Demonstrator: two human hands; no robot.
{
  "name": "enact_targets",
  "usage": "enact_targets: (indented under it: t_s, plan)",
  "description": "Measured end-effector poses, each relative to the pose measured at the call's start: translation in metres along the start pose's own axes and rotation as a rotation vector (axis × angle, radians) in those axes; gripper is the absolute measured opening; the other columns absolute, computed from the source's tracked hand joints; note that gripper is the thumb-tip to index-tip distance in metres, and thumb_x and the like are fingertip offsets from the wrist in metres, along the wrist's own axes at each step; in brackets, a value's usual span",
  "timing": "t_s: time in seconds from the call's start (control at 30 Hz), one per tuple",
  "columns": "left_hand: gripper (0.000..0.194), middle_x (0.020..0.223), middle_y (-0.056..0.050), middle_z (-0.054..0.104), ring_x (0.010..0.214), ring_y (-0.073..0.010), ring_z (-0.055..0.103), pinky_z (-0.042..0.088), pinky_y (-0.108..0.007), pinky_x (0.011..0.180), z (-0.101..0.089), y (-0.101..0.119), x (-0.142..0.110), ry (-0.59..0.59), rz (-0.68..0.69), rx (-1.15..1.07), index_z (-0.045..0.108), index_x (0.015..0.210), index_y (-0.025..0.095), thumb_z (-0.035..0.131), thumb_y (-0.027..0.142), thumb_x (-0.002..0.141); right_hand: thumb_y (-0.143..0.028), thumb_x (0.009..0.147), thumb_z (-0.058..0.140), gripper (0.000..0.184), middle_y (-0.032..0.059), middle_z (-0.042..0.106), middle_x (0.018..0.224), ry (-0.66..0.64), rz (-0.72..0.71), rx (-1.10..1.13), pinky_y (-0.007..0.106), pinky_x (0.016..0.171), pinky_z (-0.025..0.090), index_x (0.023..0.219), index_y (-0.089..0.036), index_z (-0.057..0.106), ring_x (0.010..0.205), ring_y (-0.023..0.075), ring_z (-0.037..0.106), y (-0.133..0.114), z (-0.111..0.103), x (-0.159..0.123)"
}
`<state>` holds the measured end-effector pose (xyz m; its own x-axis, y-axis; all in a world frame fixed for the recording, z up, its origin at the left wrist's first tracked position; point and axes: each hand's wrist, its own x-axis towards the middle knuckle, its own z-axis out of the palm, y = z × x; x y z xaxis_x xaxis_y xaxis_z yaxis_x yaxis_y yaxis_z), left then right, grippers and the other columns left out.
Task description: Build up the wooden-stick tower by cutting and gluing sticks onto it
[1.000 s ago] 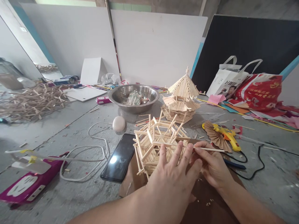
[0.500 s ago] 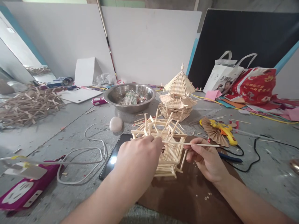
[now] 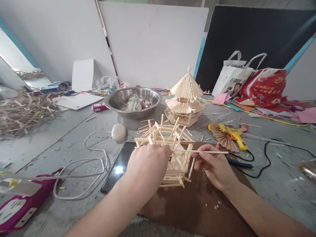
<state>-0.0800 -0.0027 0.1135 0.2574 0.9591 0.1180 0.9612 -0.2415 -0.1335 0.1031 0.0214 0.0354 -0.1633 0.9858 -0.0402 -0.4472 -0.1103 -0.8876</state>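
Note:
A pale, thin wooden stick (image 3: 217, 152) lies nearly level, pinched between thumb and fingers of my right hand (image 3: 217, 168). Its left end meets the curled fingers of my left hand (image 3: 149, 164), which appear closed on it; their tips are mostly hidden behind the hand. Under and behind both hands is a many-sided frame of glued wooden sticks (image 3: 185, 164), with several sticks poking up from its top. My left hand covers its left side. The frame stands on a brown mat (image 3: 172, 210), partly beside a dark phone or tablet (image 3: 113, 174).
Behind stands a finished-looking stick pagoda (image 3: 186, 89), left of it a steel basin (image 3: 133, 112) holding wrapped sticks. A yellow glue gun (image 3: 234, 135) and paper fan (image 3: 222, 138) lie right. A white cable (image 3: 106, 158), purple power strip (image 3: 27, 204) and stick heap (image 3: 24, 112) are left.
The whole view has shifted slightly, so things sit a little further left. Both hands keep almost the same pose on the stick above the frame.

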Motion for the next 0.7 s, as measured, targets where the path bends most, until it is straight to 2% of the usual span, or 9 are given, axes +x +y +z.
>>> enact_targets:
  t_s: [0.2,0.47,0.7]
  plan:
    - [0.028,0.052,-0.001,0.054,0.048,-0.0149,0.053,0.030,-0.023,0.043,0.0009,0.0000,0.0008,-0.009,-0.014,-0.011,0.060,0.070,0.022,0.036,0.023,0.083,-0.025,0.068,0.066,0.012,0.0002,0.068,0.068,-0.015,0.000,0.002,0.020,0.044,0.048,0.072,-0.018,0.057,0.045,0.0099,0.059,0.0018,-0.0020,-0.0005]
    - [0.021,0.055,0.000,0.057,0.049,-0.0168,0.056,0.030,-0.024,0.042,0.0015,-0.0016,0.0027,-0.015,0.037,-0.012,0.058,0.069,0.022,0.040,0.018,0.080,-0.026,0.068,0.066,0.012,-0.0012,0.067,0.066,-0.021,0.001,0.009,0.019,0.044,0.048,0.071,-0.018,0.057,0.045,0.0094,0.059,0.0017,-0.0012,0.0001]
    - [0.023,0.061,0.001,0.058,0.054,-0.0146,0.056,0.033,-0.024,0.047,0.0023,-0.0038,0.0034,-0.046,0.101,-0.027,0.055,0.073,0.020,0.039,0.004,0.070,-0.024,0.068,0.066,0.010,-0.0004,0.069,0.069,-0.034,0.000,0.034,0.019,0.043,0.048,0.071,-0.018,0.057,0.045,0.0094,0.059,0.0010,-0.0013,-0.0007]
